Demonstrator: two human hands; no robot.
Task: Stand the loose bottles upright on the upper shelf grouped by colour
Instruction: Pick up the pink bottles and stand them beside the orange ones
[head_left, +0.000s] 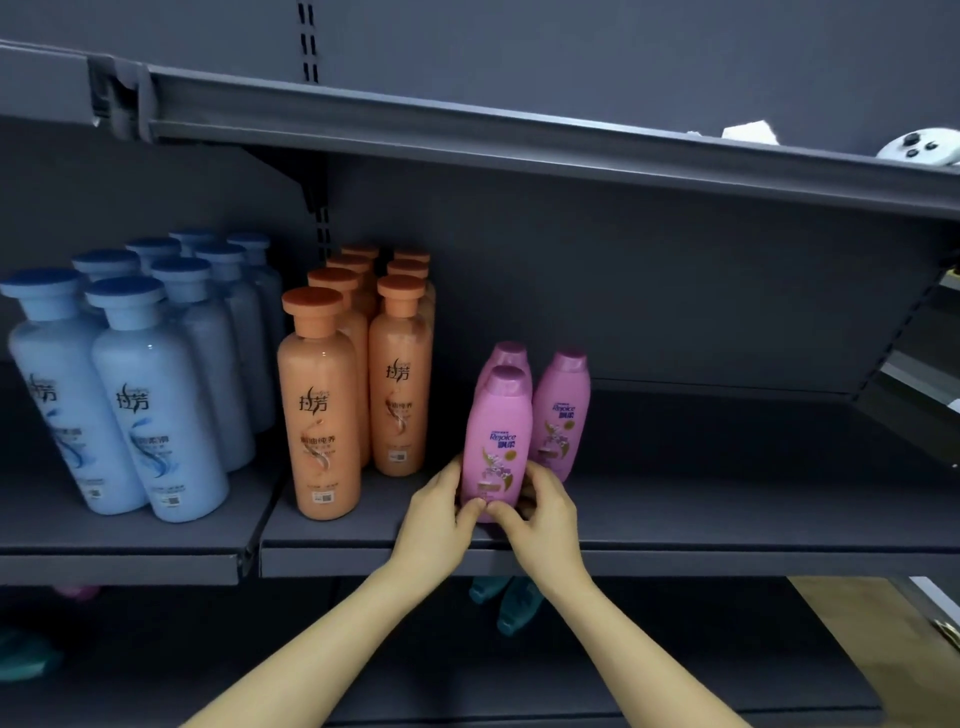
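A pink bottle (497, 436) stands upright near the front edge of the grey shelf (675, 519). My left hand (441, 512) grips its lower left side and my right hand (540, 512) grips its lower right side, thumbs meeting at the base. Two more pink bottles stand behind it: one (563, 410) to the right, one (509, 353) mostly hidden. Several orange bottles (322, 410) stand in rows to the left. Further left stand several blue bottles (156, 410).
On the lower shelf lie teal bottles (511, 605), another teal one (23, 657) at far left, and a pink thing (78, 591). The top shelf holds a white controller (919, 148) and white paper (750, 132). Bare shelf stretches right of the pink bottles.
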